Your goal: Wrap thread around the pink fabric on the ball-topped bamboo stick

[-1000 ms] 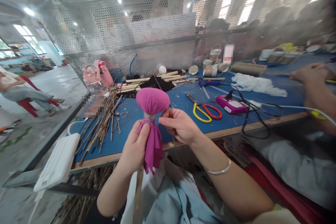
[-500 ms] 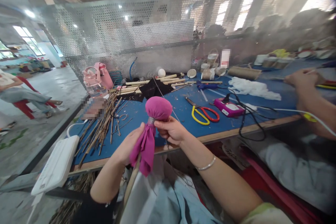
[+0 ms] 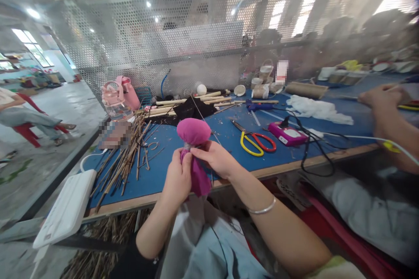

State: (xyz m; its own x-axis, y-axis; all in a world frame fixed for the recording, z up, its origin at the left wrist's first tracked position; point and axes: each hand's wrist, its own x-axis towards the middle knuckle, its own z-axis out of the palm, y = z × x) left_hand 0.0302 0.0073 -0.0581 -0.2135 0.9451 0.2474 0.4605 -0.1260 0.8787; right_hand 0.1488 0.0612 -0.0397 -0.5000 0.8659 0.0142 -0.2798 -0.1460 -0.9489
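A magenta cloth bundle (image 3: 194, 131) is upright in front of me, its round padded top drawn in to a narrow neck. Greyish binding (image 3: 187, 146) circles that neck, and loose cloth (image 3: 199, 178) hangs below. My left hand (image 3: 178, 178) is closed on the cloth just under the binding, thumb up. From the other side, my right hand (image 3: 218, 159) pinches the bundle at the neck, its thumb against the binding. Some of its curled fingers are hidden behind the cloth. A thin strand (image 3: 214, 134) slants down from the black cloth (image 3: 191, 108) towards my right hand.
On the blue table (image 3: 225, 124) lie scissors (image 3: 253, 139) with yellow and red handles, a purple power block (image 3: 288, 134) with cables, a glue gun (image 3: 260, 107), and dry twigs (image 3: 126, 157). A white power strip (image 3: 67, 205) is at the left edge. Another person's hand (image 3: 381, 96) is at right.
My left hand has moved up and inward from the side of the hanging cloth to the neck. The bundle has shifted slightly left, and its loose cloth now hangs further right.
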